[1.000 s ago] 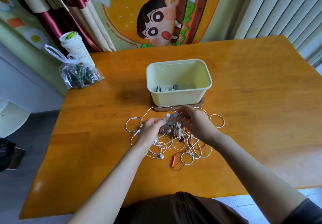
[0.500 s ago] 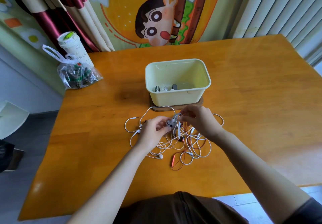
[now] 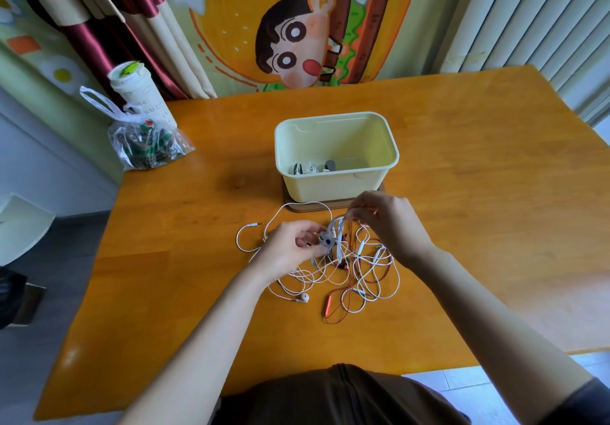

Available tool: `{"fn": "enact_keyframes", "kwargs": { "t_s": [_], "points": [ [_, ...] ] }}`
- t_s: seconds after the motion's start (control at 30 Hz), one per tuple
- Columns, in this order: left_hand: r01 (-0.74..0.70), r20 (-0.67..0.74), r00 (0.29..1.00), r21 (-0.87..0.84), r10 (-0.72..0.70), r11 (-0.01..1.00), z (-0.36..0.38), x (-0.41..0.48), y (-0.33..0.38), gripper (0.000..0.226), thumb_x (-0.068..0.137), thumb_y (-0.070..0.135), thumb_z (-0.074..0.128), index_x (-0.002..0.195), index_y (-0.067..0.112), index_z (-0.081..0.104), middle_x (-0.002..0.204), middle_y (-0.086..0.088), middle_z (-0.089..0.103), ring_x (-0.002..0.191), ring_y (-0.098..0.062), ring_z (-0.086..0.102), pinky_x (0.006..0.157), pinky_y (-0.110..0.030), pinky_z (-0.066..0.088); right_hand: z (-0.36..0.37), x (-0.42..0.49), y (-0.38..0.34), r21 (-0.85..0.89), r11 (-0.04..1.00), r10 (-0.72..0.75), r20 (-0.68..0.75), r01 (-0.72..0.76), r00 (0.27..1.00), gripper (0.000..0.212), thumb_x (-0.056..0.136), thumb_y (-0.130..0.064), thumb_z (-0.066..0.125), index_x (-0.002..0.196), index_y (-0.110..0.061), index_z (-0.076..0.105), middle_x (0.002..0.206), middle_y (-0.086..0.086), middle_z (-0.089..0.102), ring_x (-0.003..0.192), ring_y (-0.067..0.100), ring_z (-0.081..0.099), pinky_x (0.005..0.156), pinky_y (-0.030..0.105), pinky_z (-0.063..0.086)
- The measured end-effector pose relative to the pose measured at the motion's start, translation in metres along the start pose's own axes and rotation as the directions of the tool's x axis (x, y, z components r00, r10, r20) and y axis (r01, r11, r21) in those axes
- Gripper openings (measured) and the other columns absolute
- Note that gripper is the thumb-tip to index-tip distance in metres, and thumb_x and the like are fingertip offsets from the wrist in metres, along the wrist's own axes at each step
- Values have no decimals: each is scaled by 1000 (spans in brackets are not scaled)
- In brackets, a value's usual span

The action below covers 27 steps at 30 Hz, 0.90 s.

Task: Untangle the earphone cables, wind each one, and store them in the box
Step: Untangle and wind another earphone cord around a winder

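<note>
A tangle of white and red earphone cables [image 3: 333, 276] lies on the wooden table [image 3: 198, 292] in front of a pale yellow box [image 3: 336, 157]. My left hand [image 3: 290, 249] pinches a grey earbud piece [image 3: 326, 239] at the top of the tangle. My right hand [image 3: 386, 223] pinches thin cables just above and to the right of it, lifting them a little. A white earbud [image 3: 303, 297] and a red remote [image 3: 328, 305] lie at the front of the heap. A few small earphone pieces [image 3: 313, 168] sit in the box's left part.
The box stands on a brown mat [image 3: 297, 206]. A clear plastic bag [image 3: 148, 144] and a white cup [image 3: 132, 87] sit at the table's far left corner. A white plug [image 3: 254, 224] lies left of the tangle.
My right hand has risen slightly toward the box, pulling cable up from the tangle. My left hand stays on the grey earbud piece.
</note>
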<state>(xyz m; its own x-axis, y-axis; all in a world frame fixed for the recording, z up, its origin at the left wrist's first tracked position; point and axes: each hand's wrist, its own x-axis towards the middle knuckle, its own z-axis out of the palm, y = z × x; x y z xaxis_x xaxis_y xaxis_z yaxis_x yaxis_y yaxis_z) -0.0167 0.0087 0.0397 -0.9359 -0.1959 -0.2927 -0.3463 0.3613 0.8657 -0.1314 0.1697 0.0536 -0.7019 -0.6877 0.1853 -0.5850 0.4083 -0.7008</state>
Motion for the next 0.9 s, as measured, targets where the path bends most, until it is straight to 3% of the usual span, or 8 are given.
{"fn": "enact_keyframes", "kwargs": {
  "t_s": [0.13,0.27,0.4,0.5,0.67,0.77,0.9],
  "points": [
    [14,17,1000,-3,-14,1000,-4,1,7,35,82,10,72,116,13,63,92,1,66,79,-9,60,70,-22,53,1,2,-1,26,1000,-14,-35,15,999,5,88,-15,63,84,-15,66,73,-17,58,67,2,59,63,23,50],
    [25,-37,999,-97,-29,995,-1,0,9,33,85,8,68,117,15,60,91,4,65,79,-15,60,61,-23,52,2,3,-2,100,994,46,-64,-40,997,8,91,-13,59,83,-15,63,70,-6,61,65,7,61,61,16,47],
    [-11,-49,999,-272,-3,962,2,-1,14,25,88,8,65,104,26,60,88,8,68,75,-4,62,56,-16,46,8,2,-2,169,979,121,-39,-112,992,9,92,-12,57,85,-12,62,67,-10,59,63,-2,58,61,8,44],
    [11,-79,995,-474,-55,880,3,1,21,20,87,3,63,101,19,63,82,4,70,66,-3,62,55,-17,48,17,-2,-1,186,968,170,-5,-166,985,11,92,-18,58,82,-16,61,65,-11,59,59,-2,57,58,10,43],
    [-19,-163,978,-695,-131,719,7,5,20,19,88,-3,60,106,4,62,91,-10,70,71,-14,68,64,-22,57,33,-11,-12,275,945,193,-27,-178,981,25,93,-18,57,71,-30,53,57,-11,53,52,0,50,52,11,37],
    [-19,-183,967,-745,-177,667,9,7,19,23,89,-2,59,112,-2,60,95,-14,70,72,-15,69,67,-22,58,38,-12,-17,279,941,201,-9,-191,980,21,94,-17,55,75,-25,56,58,-10,52,51,-1,49,50,11,37],
    [-34,-219,948,-788,-229,615,7,9,16,16,90,0,58,105,0,62,96,-14,69,78,-17,70,65,-21,57,38,-12,-17,252,944,204,57,-212,977,14,94,-16,54,82,-16,62,63,-7,57,51,0,48,50,13,38]
  ]
}}
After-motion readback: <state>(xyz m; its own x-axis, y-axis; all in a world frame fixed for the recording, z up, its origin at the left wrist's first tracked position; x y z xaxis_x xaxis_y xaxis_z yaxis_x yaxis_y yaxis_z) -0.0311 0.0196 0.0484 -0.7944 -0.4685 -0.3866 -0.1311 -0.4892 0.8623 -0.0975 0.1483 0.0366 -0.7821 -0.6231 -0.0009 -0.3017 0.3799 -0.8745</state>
